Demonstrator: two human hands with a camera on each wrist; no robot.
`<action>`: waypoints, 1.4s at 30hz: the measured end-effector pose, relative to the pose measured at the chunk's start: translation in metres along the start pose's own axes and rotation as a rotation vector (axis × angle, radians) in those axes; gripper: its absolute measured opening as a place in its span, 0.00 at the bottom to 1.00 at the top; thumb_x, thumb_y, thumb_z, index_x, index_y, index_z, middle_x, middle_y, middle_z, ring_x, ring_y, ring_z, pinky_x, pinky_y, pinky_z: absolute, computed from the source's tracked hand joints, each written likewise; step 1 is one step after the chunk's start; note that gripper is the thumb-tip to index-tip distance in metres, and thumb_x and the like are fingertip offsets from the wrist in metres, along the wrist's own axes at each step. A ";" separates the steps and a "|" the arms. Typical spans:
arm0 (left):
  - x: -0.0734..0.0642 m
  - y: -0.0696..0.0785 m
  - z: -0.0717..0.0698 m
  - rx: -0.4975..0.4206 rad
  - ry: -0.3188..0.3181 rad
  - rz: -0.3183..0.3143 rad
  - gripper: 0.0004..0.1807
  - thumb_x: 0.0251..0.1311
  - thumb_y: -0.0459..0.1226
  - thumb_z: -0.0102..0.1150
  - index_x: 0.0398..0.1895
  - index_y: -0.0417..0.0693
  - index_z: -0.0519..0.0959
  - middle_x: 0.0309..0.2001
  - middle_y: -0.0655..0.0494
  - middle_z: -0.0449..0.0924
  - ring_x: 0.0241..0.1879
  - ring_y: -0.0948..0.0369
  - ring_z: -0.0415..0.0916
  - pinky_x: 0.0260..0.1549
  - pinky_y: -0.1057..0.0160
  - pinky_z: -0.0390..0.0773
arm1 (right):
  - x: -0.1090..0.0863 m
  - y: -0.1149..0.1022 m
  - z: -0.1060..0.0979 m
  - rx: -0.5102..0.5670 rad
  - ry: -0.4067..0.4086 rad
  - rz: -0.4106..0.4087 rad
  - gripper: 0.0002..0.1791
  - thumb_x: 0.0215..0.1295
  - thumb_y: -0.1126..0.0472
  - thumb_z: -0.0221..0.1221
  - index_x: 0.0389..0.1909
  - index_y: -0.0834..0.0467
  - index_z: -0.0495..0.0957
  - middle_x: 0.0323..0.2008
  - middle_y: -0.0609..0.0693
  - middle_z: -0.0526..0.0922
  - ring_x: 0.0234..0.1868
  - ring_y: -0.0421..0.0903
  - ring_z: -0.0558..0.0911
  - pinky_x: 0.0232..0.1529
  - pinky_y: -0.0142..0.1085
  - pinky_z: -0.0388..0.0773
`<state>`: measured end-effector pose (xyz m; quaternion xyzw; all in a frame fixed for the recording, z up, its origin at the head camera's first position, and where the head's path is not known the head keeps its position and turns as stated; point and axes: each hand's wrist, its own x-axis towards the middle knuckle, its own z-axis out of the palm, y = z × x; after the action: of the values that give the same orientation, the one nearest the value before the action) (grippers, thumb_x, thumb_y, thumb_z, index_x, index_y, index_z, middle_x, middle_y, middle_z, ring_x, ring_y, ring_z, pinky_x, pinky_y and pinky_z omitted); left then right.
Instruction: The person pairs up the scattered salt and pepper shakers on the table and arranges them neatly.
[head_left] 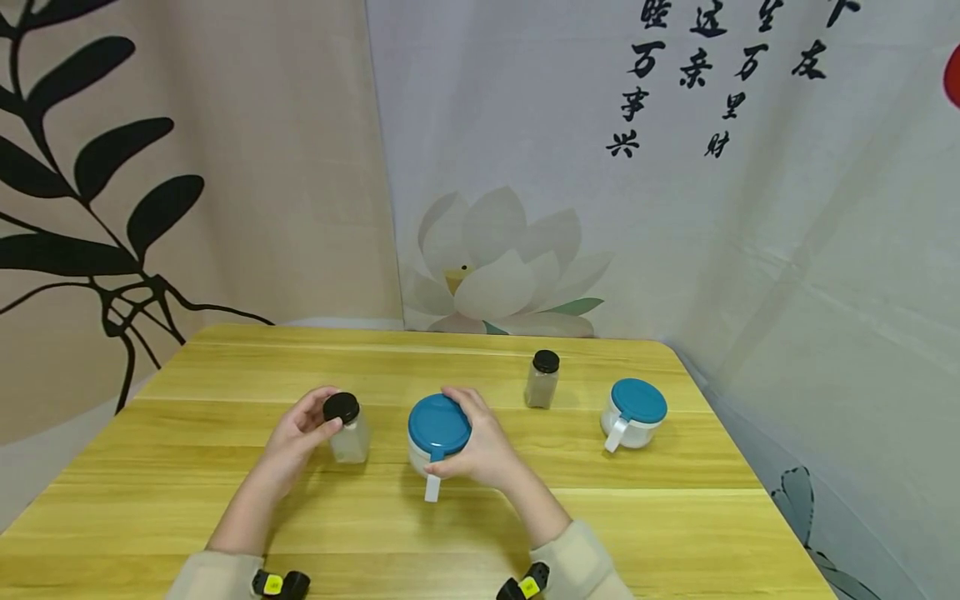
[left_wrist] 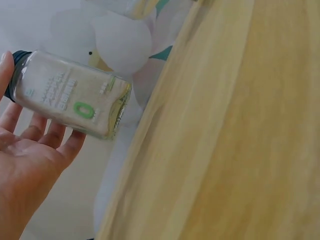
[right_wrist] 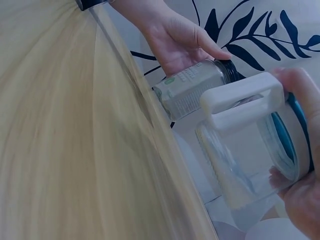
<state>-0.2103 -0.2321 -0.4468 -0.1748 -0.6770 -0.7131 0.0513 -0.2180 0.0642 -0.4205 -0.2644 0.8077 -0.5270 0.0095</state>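
Observation:
My left hand (head_left: 296, 437) holds a small glass jar (head_left: 350, 442) by its black lid (head_left: 341, 407), thumb on the near side. In the left wrist view this jar (left_wrist: 70, 92) is clear, with pale contents and a green mark, and its base is off the tabletop. My right hand (head_left: 487, 446) grips a round clear canister by its blue lid (head_left: 438, 423), fingers and thumb at the rim. The right wrist view shows the canister's white handle (right_wrist: 245, 100) and a pale layer near its bottom; it too is raised off the table.
A second black-lidded jar (head_left: 542, 379) stands at the back of the wooden table (head_left: 375, 533). Right of it is another blue-lidded canister (head_left: 633, 414), its white handle pointing forward and left. Printed curtains (head_left: 510, 125) hang behind the table.

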 end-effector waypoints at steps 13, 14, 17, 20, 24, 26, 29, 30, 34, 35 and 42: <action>-0.002 -0.010 -0.006 0.004 -0.004 -0.006 0.18 0.66 0.26 0.51 0.59 0.41 0.68 0.50 0.59 0.75 0.48 0.63 0.71 0.47 0.69 0.72 | 0.003 -0.004 0.012 0.014 -0.016 -0.007 0.55 0.38 0.61 0.78 0.70 0.51 0.60 0.64 0.46 0.63 0.59 0.52 0.69 0.54 0.46 0.70; -0.002 -0.011 -0.007 0.006 -0.005 -0.010 0.18 0.66 0.26 0.51 0.59 0.42 0.68 0.50 0.59 0.75 0.48 0.63 0.71 0.47 0.69 0.72 | 0.003 -0.004 0.013 0.010 -0.015 -0.008 0.55 0.37 0.60 0.78 0.70 0.51 0.60 0.64 0.47 0.63 0.59 0.52 0.69 0.54 0.46 0.70; -0.002 -0.013 -0.008 -0.007 -0.015 0.002 0.19 0.66 0.25 0.50 0.59 0.43 0.68 0.49 0.59 0.75 0.48 0.63 0.71 0.47 0.70 0.72 | 0.005 -0.004 0.016 0.006 -0.019 -0.004 0.55 0.37 0.60 0.78 0.70 0.50 0.60 0.64 0.47 0.63 0.59 0.52 0.69 0.54 0.45 0.71; -0.003 -0.014 -0.009 -0.036 -0.025 0.019 0.19 0.66 0.23 0.49 0.58 0.45 0.69 0.48 0.59 0.75 0.47 0.64 0.72 0.46 0.70 0.72 | 0.008 0.006 0.020 -0.005 -0.018 -0.011 0.55 0.37 0.57 0.78 0.70 0.48 0.61 0.63 0.43 0.64 0.58 0.50 0.70 0.53 0.43 0.71; -0.005 -0.015 -0.011 -0.069 -0.035 0.031 0.20 0.65 0.22 0.48 0.57 0.48 0.70 0.48 0.60 0.76 0.47 0.65 0.72 0.45 0.70 0.73 | 0.009 0.007 0.024 -0.003 -0.025 -0.015 0.55 0.37 0.57 0.78 0.70 0.48 0.60 0.62 0.43 0.64 0.58 0.49 0.70 0.53 0.42 0.71; -0.005 -0.015 -0.012 -0.068 -0.042 0.031 0.20 0.65 0.22 0.48 0.57 0.48 0.70 0.48 0.60 0.76 0.47 0.65 0.72 0.46 0.70 0.73 | 0.010 0.008 0.025 -0.001 -0.029 -0.020 0.55 0.38 0.57 0.78 0.70 0.48 0.60 0.62 0.43 0.64 0.58 0.48 0.70 0.53 0.42 0.71; -0.006 -0.016 -0.015 -0.063 -0.051 0.026 0.20 0.66 0.22 0.48 0.57 0.48 0.70 0.49 0.60 0.76 0.47 0.65 0.72 0.46 0.70 0.73 | 0.012 0.009 0.028 0.002 -0.037 -0.023 0.55 0.38 0.57 0.78 0.70 0.48 0.60 0.63 0.43 0.63 0.58 0.48 0.70 0.53 0.41 0.72; -0.006 -0.016 -0.016 -0.062 -0.054 0.023 0.20 0.66 0.22 0.47 0.57 0.48 0.70 0.49 0.60 0.76 0.48 0.65 0.72 0.47 0.70 0.73 | 0.012 0.009 0.029 0.003 -0.040 -0.024 0.54 0.38 0.57 0.78 0.70 0.48 0.60 0.63 0.42 0.63 0.57 0.48 0.70 0.53 0.41 0.72; -0.007 -0.015 -0.019 -0.057 -0.057 0.013 0.20 0.66 0.23 0.47 0.58 0.48 0.70 0.49 0.59 0.76 0.48 0.64 0.72 0.48 0.70 0.72 | 0.015 0.010 0.032 0.006 -0.043 -0.025 0.55 0.38 0.56 0.78 0.70 0.48 0.60 0.63 0.42 0.63 0.57 0.47 0.70 0.53 0.41 0.71; -0.007 -0.015 -0.019 -0.057 -0.056 0.011 0.20 0.66 0.23 0.47 0.58 0.48 0.69 0.49 0.59 0.76 0.48 0.64 0.72 0.48 0.70 0.72 | 0.015 0.011 0.033 0.003 -0.044 -0.027 0.55 0.38 0.56 0.78 0.70 0.48 0.60 0.63 0.42 0.63 0.57 0.47 0.70 0.53 0.41 0.71; -0.009 -0.015 -0.021 -0.068 -0.058 -0.001 0.20 0.67 0.23 0.47 0.58 0.48 0.69 0.50 0.59 0.75 0.49 0.65 0.72 0.49 0.71 0.71 | 0.018 0.012 0.039 -0.018 -0.056 -0.036 0.55 0.38 0.55 0.78 0.70 0.48 0.59 0.62 0.43 0.64 0.57 0.46 0.70 0.53 0.40 0.71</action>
<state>-0.2101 -0.2536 -0.4643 -0.1967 -0.6537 -0.7303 0.0252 -0.2266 0.0266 -0.4433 -0.2934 0.8070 -0.5121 0.0200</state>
